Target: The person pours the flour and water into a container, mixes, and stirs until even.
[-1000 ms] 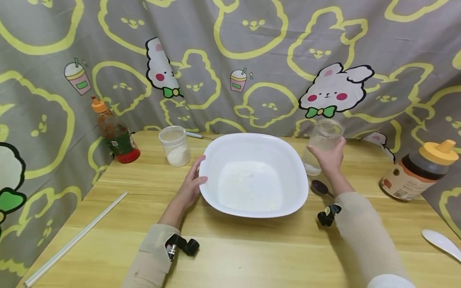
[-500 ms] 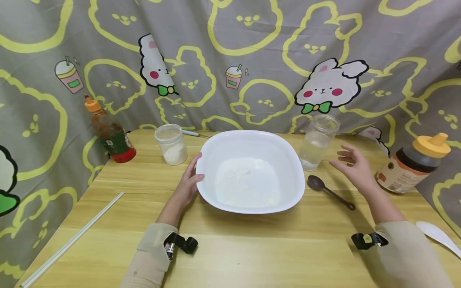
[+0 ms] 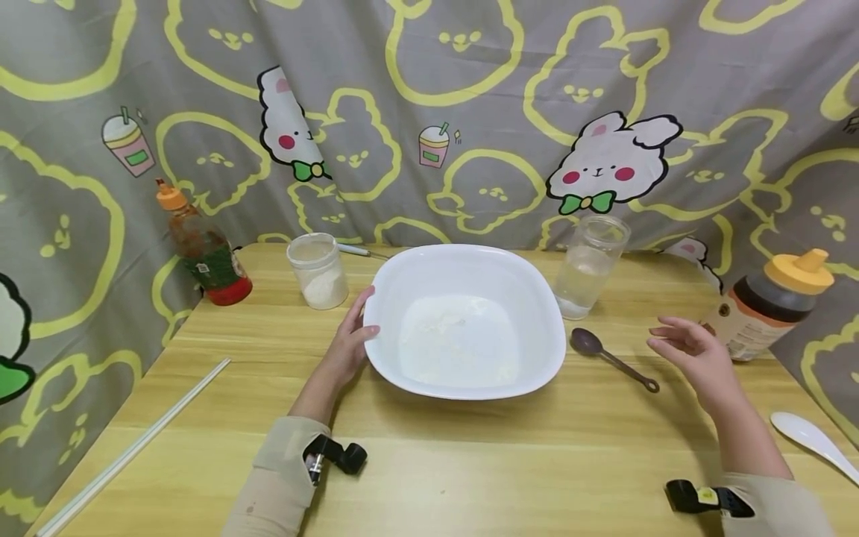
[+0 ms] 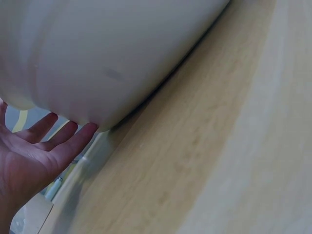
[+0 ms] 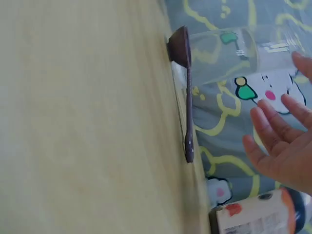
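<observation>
From the head view, your left hand [image 3: 349, 349] rests flat against the left rim of the white bowl [image 3: 466, 321], fingers straight, steadying it at the middle of the wooden table [image 3: 470, 462]. A little white powder lies in the bowl's bottom. Your right hand [image 3: 694, 359] hovers above the table with relaxed fingers, holding nothing, between the brown spoon [image 3: 612, 357] and the honey bottle [image 3: 772, 306]. The clear jar [image 3: 590, 265] stands upright behind the spoon.

In the left wrist view, your fingers [image 4: 58, 141] touch the bowl's underside [image 4: 112, 53].

The right wrist view shows your empty hand [image 5: 280, 141] apart from the spoon [image 5: 187, 92].

You seem to be between ingredients; whichever thing you take next, you need to close your fingers on it.
</observation>
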Action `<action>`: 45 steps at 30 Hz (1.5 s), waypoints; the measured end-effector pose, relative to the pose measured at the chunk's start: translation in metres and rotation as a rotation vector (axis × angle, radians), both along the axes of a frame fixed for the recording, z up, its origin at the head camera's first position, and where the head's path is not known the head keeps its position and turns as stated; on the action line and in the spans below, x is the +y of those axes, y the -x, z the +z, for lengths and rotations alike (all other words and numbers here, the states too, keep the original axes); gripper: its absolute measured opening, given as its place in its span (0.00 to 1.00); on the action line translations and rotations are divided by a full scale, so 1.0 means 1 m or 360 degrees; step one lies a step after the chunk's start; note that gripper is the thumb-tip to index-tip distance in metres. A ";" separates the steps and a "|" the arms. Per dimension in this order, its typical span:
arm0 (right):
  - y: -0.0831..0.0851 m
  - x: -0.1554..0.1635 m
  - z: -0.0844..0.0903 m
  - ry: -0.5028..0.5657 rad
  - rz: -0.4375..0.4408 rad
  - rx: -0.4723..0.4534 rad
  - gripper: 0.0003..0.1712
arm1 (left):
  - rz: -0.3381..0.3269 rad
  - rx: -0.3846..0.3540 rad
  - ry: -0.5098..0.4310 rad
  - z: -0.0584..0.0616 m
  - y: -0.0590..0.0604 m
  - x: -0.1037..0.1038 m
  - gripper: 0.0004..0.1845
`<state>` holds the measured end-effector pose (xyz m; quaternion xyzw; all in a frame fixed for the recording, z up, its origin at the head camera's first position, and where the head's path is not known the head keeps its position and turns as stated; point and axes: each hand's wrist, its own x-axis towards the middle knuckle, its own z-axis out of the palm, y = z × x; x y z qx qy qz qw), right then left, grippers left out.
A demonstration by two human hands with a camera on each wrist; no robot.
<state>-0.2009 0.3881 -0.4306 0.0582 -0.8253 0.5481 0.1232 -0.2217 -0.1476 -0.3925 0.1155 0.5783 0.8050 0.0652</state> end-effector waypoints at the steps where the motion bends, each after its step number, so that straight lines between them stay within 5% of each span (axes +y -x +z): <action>1: -0.004 -0.002 0.001 0.0065 0.0019 -0.0002 0.30 | 0.0000 0.0003 -0.0002 0.000 0.000 0.000 0.38; 6: -0.023 -0.015 0.011 0.0152 0.0052 -0.0047 0.24 | -0.0003 0.0028 -0.0016 0.000 0.000 0.000 0.38; 11: -0.038 -0.026 0.017 -0.0179 -0.0001 -0.0137 0.19 | -0.0035 0.0023 -0.0019 -0.002 0.001 0.001 0.38; 17: -0.043 -0.030 0.008 -0.0531 -0.0071 -0.0308 0.26 | -0.0022 0.0011 -0.0017 -0.004 0.000 -0.001 0.37; 34: -0.034 -0.038 -0.001 -0.0847 -0.0240 0.0053 0.08 | -0.0014 0.0017 -0.0005 -0.003 -0.001 -0.002 0.37; 45: -0.036 -0.040 0.004 -0.0756 -0.0234 -0.0026 0.11 | -0.0015 0.0024 -0.0006 -0.004 0.001 -0.001 0.37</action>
